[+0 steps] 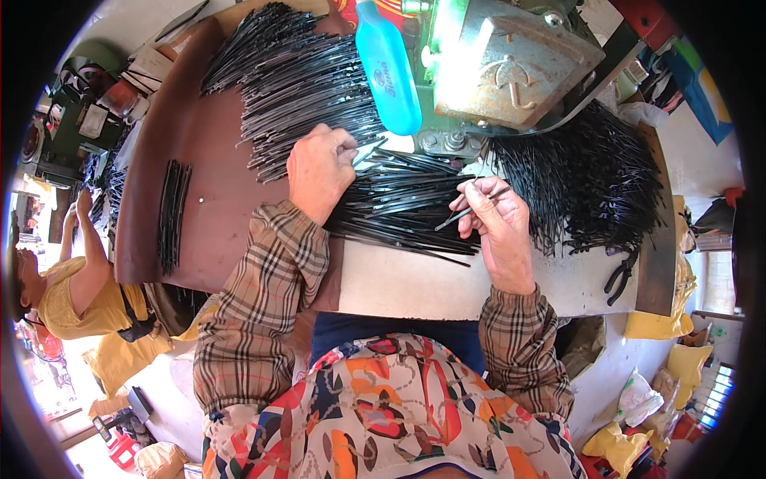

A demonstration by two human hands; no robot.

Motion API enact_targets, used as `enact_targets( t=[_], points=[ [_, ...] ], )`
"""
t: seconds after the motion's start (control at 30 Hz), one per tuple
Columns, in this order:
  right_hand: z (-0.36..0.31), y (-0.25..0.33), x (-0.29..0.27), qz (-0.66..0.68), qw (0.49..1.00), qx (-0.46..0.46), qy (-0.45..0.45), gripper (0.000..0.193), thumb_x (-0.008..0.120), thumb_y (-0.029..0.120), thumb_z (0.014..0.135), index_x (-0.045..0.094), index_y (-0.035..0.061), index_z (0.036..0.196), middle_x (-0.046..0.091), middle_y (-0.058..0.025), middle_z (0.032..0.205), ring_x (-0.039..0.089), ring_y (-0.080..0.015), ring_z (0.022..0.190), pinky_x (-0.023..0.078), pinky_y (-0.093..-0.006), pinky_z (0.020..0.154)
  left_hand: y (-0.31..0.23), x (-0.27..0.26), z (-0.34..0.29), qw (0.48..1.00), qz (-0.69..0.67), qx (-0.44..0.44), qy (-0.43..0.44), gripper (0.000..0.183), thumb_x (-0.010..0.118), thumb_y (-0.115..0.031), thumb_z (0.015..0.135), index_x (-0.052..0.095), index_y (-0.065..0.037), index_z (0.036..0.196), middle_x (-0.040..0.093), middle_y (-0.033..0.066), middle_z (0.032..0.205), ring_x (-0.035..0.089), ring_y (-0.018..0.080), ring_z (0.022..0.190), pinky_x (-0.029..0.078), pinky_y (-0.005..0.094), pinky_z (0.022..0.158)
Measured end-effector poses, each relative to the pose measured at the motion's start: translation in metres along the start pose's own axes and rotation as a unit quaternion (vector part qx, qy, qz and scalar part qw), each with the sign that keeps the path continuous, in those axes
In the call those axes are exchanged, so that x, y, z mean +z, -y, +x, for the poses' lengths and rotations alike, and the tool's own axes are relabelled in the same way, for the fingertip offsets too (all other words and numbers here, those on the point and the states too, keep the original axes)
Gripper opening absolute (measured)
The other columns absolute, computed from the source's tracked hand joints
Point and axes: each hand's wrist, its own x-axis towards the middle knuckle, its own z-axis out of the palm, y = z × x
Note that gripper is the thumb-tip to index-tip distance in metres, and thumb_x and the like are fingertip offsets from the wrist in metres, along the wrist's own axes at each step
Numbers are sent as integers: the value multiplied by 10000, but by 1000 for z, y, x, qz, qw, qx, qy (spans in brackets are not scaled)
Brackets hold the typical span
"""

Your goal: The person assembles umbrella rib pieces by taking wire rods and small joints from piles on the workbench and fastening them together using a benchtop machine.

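Note:
My left hand [321,172] is closed in a pinch near the machine's base, with a thin rod [371,151] running out from its fingertips. Between the thumb and fingers of my right hand [501,223], another thin black rod [455,219] is held at a slant. A loose pile of black rods [407,191] lies between the two hands. Beyond my left hand, a large stack of the same rods [307,88] spreads over the brown sheet [219,207]. Right of my right hand, a dense heap of thin black pieces [602,176] covers the worktop.
A green machine with a rusty metal cover [519,68] stands at the back, beside a blue plastic bottle-shaped piece [388,72]. A small rod bundle [174,215] lies at left. Black-handled pliers [621,279] rest near the right edge. Another person [76,287] works at far left.

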Motion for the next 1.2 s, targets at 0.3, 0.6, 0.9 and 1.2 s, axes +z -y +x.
enact_targets(
  t=[0.3, 0.6, 0.9, 1.2],
  points=[
    [0, 0, 0, -26, 1000, 1, -2, 151, 594, 143, 944, 602, -4, 977, 645, -81, 859, 571, -61, 609, 468, -183, 542, -2, -5, 4, 992, 104, 70, -4, 118, 737, -122, 732, 647, -107, 806, 573, 44, 777, 591, 255, 780, 459, 376, 639],
    [-1, -1, 1, -37, 999, -4, 0, 170, 605, 153, 938, 625, -6, 996, 646, -63, 824, 554, -43, 587, 448, -172, 527, 8, -6, 0, 983, 105, 152, 14, 125, 686, -35, 746, 624, -80, 845, 577, 58, 793, 549, 266, 812, 454, 391, 698],
    [5, 19, 13, -95, 995, -4, 29, 231, 607, 163, 932, 655, 4, 1093, 613, -25, 756, 467, -15, 530, 357, -148, 470, -17, -14, 10, 985, -50, 147, -75, 132, 639, -5, 795, 621, -43, 920, 646, 103, 811, 613, 288, 735, 466, 357, 708],
    [23, 12, 22, -146, 984, -94, -28, 196, 584, 100, 929, 670, 0, 1073, 605, 5, 726, 485, -18, 590, 372, -180, 512, -67, 9, -10, 928, -359, -58, 80, 237, 654, 68, 796, 697, 9, 1021, 694, 76, 837, 610, 59, 737, 482, 217, 658]
  ],
)
